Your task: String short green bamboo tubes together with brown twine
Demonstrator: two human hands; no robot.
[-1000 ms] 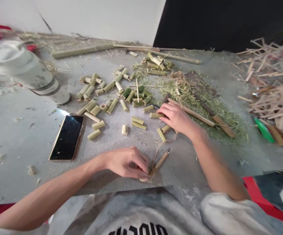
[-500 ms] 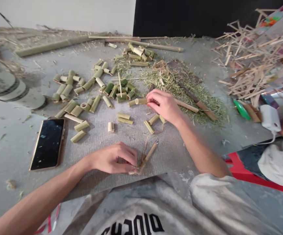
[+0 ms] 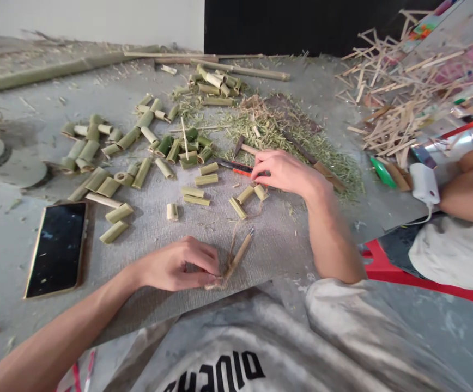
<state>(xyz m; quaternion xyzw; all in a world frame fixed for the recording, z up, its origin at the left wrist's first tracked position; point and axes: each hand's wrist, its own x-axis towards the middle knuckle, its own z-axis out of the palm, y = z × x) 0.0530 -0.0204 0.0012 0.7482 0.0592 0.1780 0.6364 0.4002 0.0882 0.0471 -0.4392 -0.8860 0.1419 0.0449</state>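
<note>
My left hand (image 3: 193, 264) rests low on the mat, thumb and fingertips pinched on an end of thin brown twine (image 3: 233, 239). Beside it lies a wooden stick tool (image 3: 238, 256) with a metal tip, slanting away from me. The twine runs up to a short bamboo piece (image 3: 261, 193) near two others. Farther off, my right hand (image 3: 279, 173) has its fingers curled over the near end of a slim black-and-orange tool (image 3: 240, 170), whose kind I cannot make out. Two short bamboo pieces (image 3: 206, 179) lie left of that tool. A hammer (image 3: 242, 146) lies just behind the hand.
Many cut bamboo pieces (image 3: 130, 137) cover the middle and left. A phone (image 3: 56, 247) lies at the left. Green shavings (image 3: 334, 155) and a long-handled blade (image 3: 328, 175) are at the right. A pile of thin sticks (image 3: 395, 117) stands near another person's arm (image 3: 469, 190).
My right hand has left the bamboo pieces it was touching, and they now lie side by side. It has come onto the black-and-orange tool. The view has swung right; my left hand keeps its pinch.
</note>
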